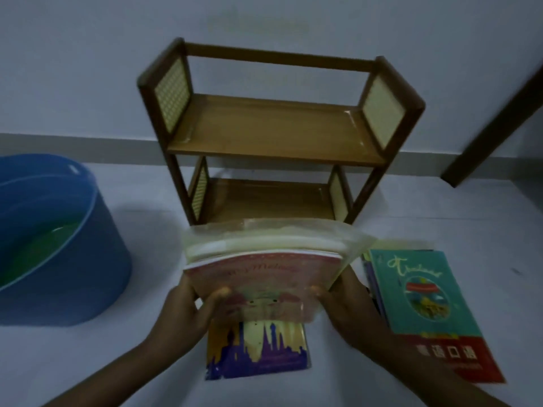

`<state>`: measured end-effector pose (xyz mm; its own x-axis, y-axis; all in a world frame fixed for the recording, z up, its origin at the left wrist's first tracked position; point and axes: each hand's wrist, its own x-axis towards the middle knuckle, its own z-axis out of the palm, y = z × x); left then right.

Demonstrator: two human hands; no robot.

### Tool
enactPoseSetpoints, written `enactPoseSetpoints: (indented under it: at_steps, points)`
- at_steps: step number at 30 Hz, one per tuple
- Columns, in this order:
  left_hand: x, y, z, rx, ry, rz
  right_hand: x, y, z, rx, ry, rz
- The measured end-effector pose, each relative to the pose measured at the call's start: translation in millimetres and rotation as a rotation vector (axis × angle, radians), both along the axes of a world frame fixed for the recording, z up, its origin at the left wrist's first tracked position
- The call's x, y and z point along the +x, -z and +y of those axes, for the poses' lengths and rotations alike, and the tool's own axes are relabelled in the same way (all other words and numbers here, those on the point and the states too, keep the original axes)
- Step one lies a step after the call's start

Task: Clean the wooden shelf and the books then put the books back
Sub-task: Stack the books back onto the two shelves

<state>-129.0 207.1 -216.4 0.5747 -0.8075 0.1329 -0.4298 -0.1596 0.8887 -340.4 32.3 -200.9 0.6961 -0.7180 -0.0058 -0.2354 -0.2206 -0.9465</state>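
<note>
In front of the empty wooden shelf (273, 133), both hands held a small stack of books (258, 268) off the floor: left hand (188, 312) and right hand (343, 315) each gripped a lower corner. Purple book (257, 351) lay flat below, teal book (423, 292) on the pile to the right. Risk: glossy covers, corner-only hold, so the stack could fan and slip, maybe toward the blue tub (55, 239).

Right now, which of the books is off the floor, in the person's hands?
The pink-covered book, gripped at its lower edge by the left hand and right hand. The yellow-and-purple book and the teal book lie flat on the floor.
</note>
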Motion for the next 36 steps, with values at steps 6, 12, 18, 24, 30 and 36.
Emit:
enactPoseSetpoints:
  at_steps: [6, 12, 18, 24, 30, 36]
  points:
    - [22, -13, -17, 0.014, -0.006, 0.11, 28, -8, 3, -0.015, 0.101, -0.044]
    - [32, 0, -34, 0.47, -0.008, 0.31, 53, 37, -20, 0.124, 0.1, 0.287]
    - [37, 38, -48, 0.731, -0.054, 0.237, 63, 93, -36, 0.082, 0.064, 0.567]
    - [24, 35, -50, 0.6, -0.101, 0.725, 46, 108, -30, 0.711, 0.059, 0.518]
    - [25, 11, -35, 0.511, -0.095, 0.776, 37, 63, -9, 0.869, -0.076, 0.264]
    - [21, -24, -2, 0.232, 0.054, 0.415, 17, -6, 6, 0.571, -0.197, 0.033]
